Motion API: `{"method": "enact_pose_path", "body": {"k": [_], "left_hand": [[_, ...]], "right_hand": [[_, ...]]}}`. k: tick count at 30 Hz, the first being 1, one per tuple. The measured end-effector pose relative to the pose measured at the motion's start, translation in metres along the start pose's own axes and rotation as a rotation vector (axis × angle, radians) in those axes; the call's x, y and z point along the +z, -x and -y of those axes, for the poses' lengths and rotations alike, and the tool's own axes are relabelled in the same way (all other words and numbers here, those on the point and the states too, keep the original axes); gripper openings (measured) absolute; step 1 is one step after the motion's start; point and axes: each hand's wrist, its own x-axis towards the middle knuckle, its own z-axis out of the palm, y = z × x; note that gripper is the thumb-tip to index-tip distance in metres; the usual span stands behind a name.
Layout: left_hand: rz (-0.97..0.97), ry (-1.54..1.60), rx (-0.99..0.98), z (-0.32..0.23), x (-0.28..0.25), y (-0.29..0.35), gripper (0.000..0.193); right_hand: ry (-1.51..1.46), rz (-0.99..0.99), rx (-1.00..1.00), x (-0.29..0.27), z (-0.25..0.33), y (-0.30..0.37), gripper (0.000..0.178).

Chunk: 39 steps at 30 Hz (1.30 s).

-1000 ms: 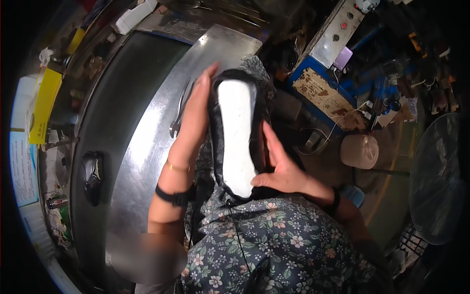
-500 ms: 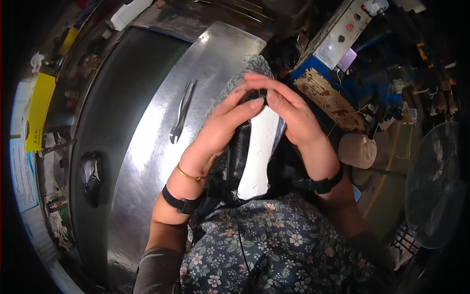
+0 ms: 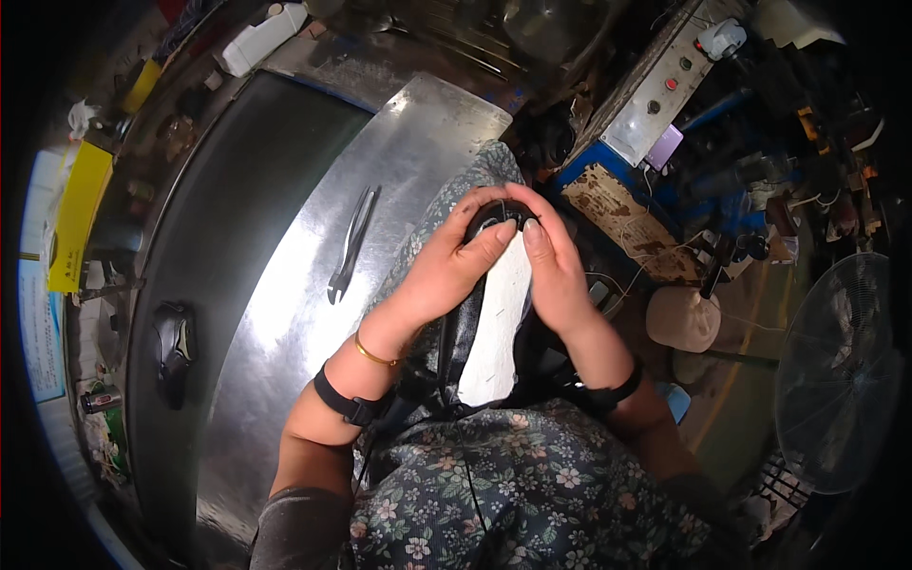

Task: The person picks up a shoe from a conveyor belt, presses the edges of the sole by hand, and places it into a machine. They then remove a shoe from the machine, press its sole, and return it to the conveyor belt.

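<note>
A black shoe upper with a white insole [image 3: 496,318] lies sole side up on my lap, its toe pointing away from me. Several small staple-like marks show on the white surface. My left hand [image 3: 467,249] wraps the toe from the left, its thumb pressing on the black edge where it meets the insole. From the right, my right hand [image 3: 556,271] cups the same end, thumb beside the other thumb. The fingers of both hands meet around the tip. Left of them, steel pincers [image 3: 353,242] lie untouched on the shiny metal table [image 3: 285,313].
A dark belt [image 3: 237,171] runs along the table's left side, carrying another black shoe [image 3: 173,347]. At right are a control box with buttons [image 3: 655,104], a pale rounded container [image 3: 682,318] and a large fan [image 3: 836,375]. A white jug [image 3: 261,43] sits at the far left.
Both hands have come lower in the picture and closer around the toe. The right fingers, raised over the tip before, now curl down around it. The whole view has shifted slightly.
</note>
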Motion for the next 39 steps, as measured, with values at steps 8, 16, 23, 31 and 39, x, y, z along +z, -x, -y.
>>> {"method": "enact_pose_path", "body": {"k": [8,16,23,31,39], "left_hand": [[-0.063,-0.079,0.020,-0.005,0.007,0.000,0.038],[-0.076,-0.084,0.003,-0.006,0.004,0.007,0.040],[-0.023,-0.483,0.363,-0.022,0.055,0.002,0.048],[0.499,0.037,0.351,-0.042,0.057,0.015,0.021],[-0.437,-0.321,0.158,0.058,-0.005,0.054,0.015]], "right_hand": [[0.189,-0.014,-0.160,0.001,-0.012,0.019,0.055],[-0.065,0.073,-0.109,0.002,-0.016,0.037,0.082],[-0.839,0.185,0.250,-0.089,-0.004,0.035,0.069],[-0.464,-0.200,0.625,-0.140,0.053,0.146,0.048],[-0.137,-0.402,0.323,-0.082,-0.036,0.132,0.057]]}}
